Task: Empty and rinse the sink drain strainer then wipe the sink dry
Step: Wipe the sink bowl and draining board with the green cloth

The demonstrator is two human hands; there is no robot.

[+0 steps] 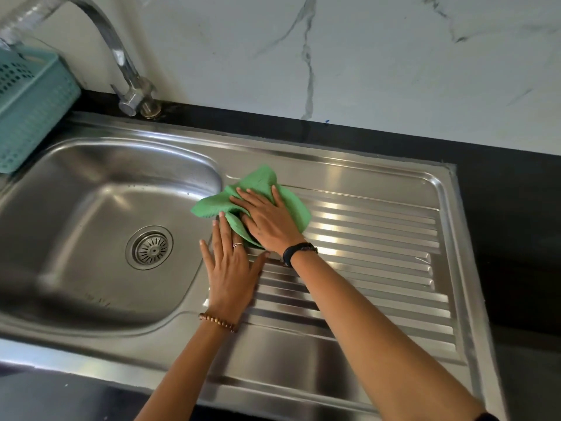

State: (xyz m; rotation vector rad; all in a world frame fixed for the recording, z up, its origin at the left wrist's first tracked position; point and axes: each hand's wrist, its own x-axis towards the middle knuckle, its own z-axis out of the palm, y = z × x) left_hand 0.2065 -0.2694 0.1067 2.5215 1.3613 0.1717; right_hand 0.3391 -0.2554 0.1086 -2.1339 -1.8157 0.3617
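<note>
A stainless steel sink [91,189] has a round drain strainer [151,248] seated in the bottom of its basin. To the right of the basin runs a ribbed draining board [373,238]. A green cloth [264,183] lies crumpled on the board's left end, by the basin's edge. My right hand [267,220] presses flat on the cloth with straight, spread fingers. My left hand [230,268] lies flat on the steel just below the cloth, its fingertips touching the cloth's near edge.
A chrome tap [127,71] rises behind the basin at the back left. A teal plastic basket [27,107] stands on the sink's left rim. Black countertop [516,238] surrounds the sink, with a marble-look wall [364,56] behind.
</note>
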